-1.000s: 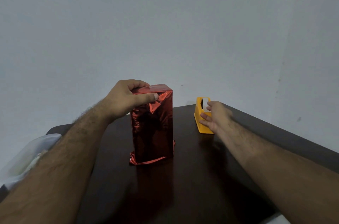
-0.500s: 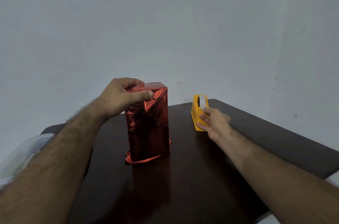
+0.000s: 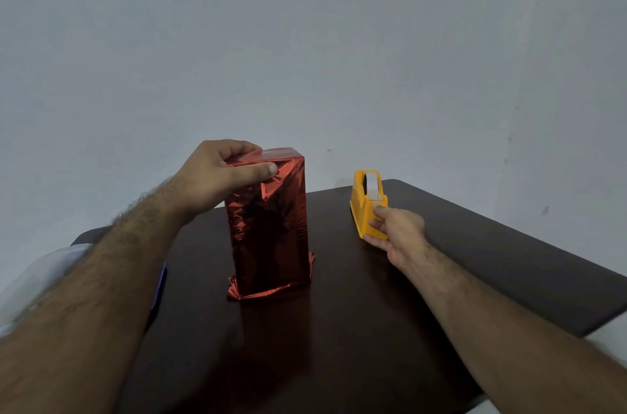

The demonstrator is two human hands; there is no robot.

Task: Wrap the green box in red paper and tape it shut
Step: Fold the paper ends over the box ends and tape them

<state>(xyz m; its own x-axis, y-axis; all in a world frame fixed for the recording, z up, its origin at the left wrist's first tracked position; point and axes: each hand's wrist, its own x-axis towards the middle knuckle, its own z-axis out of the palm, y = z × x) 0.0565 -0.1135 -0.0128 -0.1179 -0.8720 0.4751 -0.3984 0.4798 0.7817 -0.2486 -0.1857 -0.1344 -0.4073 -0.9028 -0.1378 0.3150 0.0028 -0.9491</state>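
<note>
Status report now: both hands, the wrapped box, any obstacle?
Left hand grips wrapped box top, box upright. Right hand at tape dispenser, fingers on its near end. Nothing between them.

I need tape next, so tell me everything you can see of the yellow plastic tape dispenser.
The yellow plastic tape dispenser stands upright on the dark brown table, right of the red foil-wrapped box and apart from it. Its body looks like smooth moulded plastic. A white strip of tape runs over its top toward the near end. The right hand touches that near end, fingers against its side. Whether they pinch the tape is unclear.
</note>
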